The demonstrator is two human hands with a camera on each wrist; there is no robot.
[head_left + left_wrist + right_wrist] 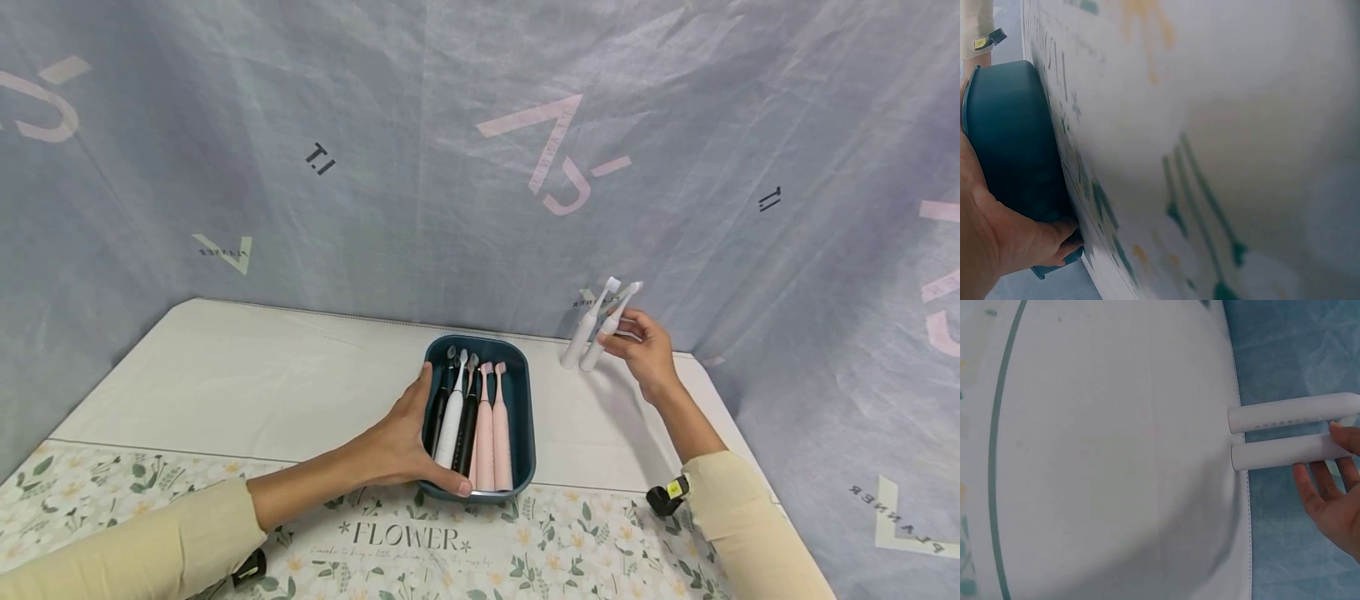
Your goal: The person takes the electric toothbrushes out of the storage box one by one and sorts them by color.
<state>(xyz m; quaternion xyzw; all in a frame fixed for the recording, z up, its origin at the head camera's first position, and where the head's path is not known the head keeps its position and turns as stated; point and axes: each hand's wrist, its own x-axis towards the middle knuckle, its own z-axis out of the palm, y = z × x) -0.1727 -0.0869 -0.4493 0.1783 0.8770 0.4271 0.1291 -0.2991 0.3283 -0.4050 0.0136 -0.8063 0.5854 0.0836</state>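
From over the person's head, I see a grey-blue curtain with printed letters hanging behind the counter, whose covering is white at the back and flower-printed in front, with the word FLOWER near the tub. The left forearm crosses the floral part, and the left hand hides the near left corner of the dark teal tub, gripping it with the thumb over the near rim. Inside lie black electric toothbrushes, a white electric toothbrush and pink electric toothbrushes, heads to the back; some overlap. Back right, the right hand pinches one white toothbrush by its upper body; its white twin stands just beside it.

From the left wrist, the floral covering fills most of the view; the hand bends round the tub's outer wall, its contents hidden, and a sleeve with a black device shows beyond.

From the right wrist, thumb and fingers pinch the lower handle, bases near the stitched edge, a shadow across the white.
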